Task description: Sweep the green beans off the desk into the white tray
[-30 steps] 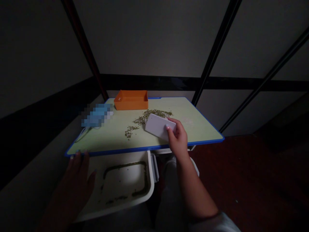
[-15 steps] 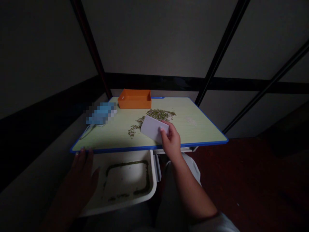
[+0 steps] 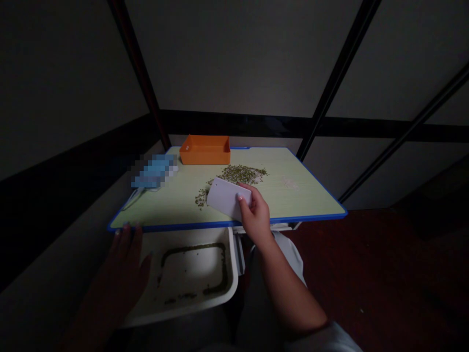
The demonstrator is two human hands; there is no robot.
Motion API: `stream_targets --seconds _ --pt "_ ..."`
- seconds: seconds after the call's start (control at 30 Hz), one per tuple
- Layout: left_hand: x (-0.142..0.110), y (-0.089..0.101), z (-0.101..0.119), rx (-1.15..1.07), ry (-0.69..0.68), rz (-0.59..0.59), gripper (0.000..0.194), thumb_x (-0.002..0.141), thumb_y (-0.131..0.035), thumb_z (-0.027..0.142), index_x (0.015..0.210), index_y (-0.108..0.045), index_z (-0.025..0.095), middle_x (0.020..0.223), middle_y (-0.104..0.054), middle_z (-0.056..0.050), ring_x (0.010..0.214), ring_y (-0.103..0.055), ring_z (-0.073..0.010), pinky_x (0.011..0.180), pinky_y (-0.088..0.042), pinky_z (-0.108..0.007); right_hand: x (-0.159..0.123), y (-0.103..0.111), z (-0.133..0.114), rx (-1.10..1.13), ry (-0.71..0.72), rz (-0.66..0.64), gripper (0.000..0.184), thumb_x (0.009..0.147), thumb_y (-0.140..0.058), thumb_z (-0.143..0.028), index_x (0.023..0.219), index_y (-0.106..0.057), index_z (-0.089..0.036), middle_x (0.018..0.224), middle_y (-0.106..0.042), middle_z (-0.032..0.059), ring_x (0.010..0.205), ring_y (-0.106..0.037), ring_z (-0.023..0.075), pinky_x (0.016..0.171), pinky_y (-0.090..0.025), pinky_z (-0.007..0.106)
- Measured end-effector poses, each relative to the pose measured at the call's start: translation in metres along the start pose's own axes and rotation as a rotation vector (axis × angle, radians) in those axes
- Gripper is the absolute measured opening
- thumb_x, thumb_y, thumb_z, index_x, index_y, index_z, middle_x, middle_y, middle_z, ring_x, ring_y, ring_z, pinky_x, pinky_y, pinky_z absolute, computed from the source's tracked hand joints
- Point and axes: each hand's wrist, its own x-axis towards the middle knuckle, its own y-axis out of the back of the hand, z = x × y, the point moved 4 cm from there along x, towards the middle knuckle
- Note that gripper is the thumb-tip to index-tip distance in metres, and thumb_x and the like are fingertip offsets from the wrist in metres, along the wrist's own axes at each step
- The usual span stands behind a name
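Note:
My right hand (image 3: 255,215) grips a thin white plastic scraper (image 3: 226,196) with rounded corners, thumb on top. The scraper is tilted over the tabletop (image 3: 176,208), its far edge beside loose green-brown dried bits (image 3: 242,173). These lie in a pile beyond the scraper, with a thinner trail to its left. My left hand (image 3: 122,264) is in shadow, its fingers spread, with the fingertips at the table's blue front edge. Beneath that hand is a white bin (image 3: 231,274), with dark green residue lining its bottom.
An orange open box (image 3: 205,155) stands at the table's back left. A blurred-out blue item (image 3: 154,171) with a cord lies at the left edge. Pale crumbs (image 3: 290,183) are scattered on the right part of the table. Panelled walls (image 3: 234,63) enclose the back and left.
My right hand has moved the scraper slightly left, toward the thin trail of bits. My left hand has stayed about where it was.

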Motion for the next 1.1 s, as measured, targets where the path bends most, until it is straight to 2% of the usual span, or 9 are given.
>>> stream_targets --seconds 0.27,0.4,0.73,0.87,1.1 --pt "-0.001 -0.004 -0.002 -0.048 -0.054 0.048 0.069 0.09 -0.028 0.041 0.15 -0.024 0.008 0.159 -0.031 -0.023 0.152 -0.02 -0.0334 0.12 -0.033 -0.054 -0.003 -0.006 0.002 0.128 0.024 0.025 0.033 0.091 -0.055 -0.033 0.121 -0.064 -0.02 0.117 -0.072 0.0086 0.114 -0.065 0.0224 0.101 -0.049 0.036" --pt "-0.003 -0.005 -0.003 -0.05 -0.069 0.107 0.068 0.091 -0.027 0.04 0.15 -0.024 0.008 0.161 -0.025 -0.024 0.153 -0.019 -0.0346 0.121 -0.032 -0.056 -0.005 -0.008 0.005 0.187 0.028 0.027 0.032 0.091 -0.058 -0.033 0.12 -0.065 -0.022 0.114 -0.073 0.0074 0.114 -0.063 0.0238 0.102 -0.048 0.039" --pt "-0.003 -0.001 0.0 -0.025 -0.111 0.133 0.068 0.092 -0.029 0.038 0.153 -0.017 0.01 0.159 -0.027 -0.026 0.15 -0.023 -0.0384 0.117 -0.037 -0.058 -0.005 -0.011 0.004 0.226 0.001 0.004 0.031 0.091 -0.058 -0.033 0.119 -0.064 -0.022 0.112 -0.073 0.0072 0.104 -0.066 0.0226 0.093 -0.051 0.035" --pt "-0.003 -0.001 -0.001 -0.019 -0.119 0.136 0.068 0.092 -0.03 0.037 0.153 -0.017 0.01 0.158 -0.028 -0.028 0.149 -0.024 -0.0414 0.115 -0.038 -0.061 -0.004 -0.012 0.004 0.229 -0.008 0.007 0.031 0.09 -0.059 -0.033 0.119 -0.065 -0.023 0.111 -0.072 0.0064 0.105 -0.065 0.0226 0.092 -0.051 0.034" --pt "-0.003 0.0 0.001 -0.022 -0.121 0.136 0.07 0.091 -0.033 0.037 0.153 -0.014 0.011 0.16 -0.024 -0.026 0.152 -0.018 -0.0395 0.118 -0.035 -0.06 -0.001 -0.015 0.005 0.249 -0.004 0.015 0.031 0.089 -0.059 -0.032 0.118 -0.065 -0.022 0.108 -0.073 0.0056 0.105 -0.065 0.0225 0.093 -0.051 0.034"
